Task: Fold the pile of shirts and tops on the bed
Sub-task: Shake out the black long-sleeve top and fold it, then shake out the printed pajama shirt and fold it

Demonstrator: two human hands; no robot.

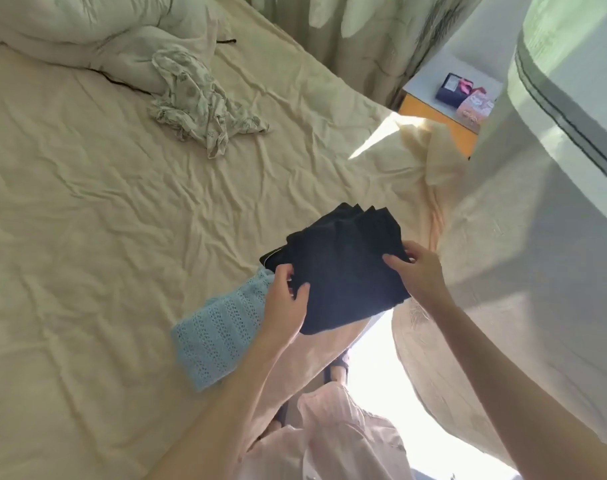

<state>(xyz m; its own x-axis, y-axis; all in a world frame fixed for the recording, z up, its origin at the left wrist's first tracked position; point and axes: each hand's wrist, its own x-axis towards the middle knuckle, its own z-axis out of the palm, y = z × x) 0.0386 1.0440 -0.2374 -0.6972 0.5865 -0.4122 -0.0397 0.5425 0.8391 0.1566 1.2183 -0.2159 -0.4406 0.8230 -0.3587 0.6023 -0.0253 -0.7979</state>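
A folded dark navy top (343, 268) is held above the bed's near edge. My left hand (284, 299) grips its left side, thumb on top. My right hand (416, 271) pinches its right edge. Under and to the left of it lies a folded light blue eyelet top (215, 334) on the cream sheet (122, 202). A crumpled floral top (198, 102) lies unfolded farther up the bed.
A rumpled duvet and pillow (87, 32) sit at the head of the bed. A big pale cushion or bedding mass (537, 237) rises at the right. A bedside table (444, 98) with small boxes stands by the curtain. Pink clothing covers my legs at the bottom.
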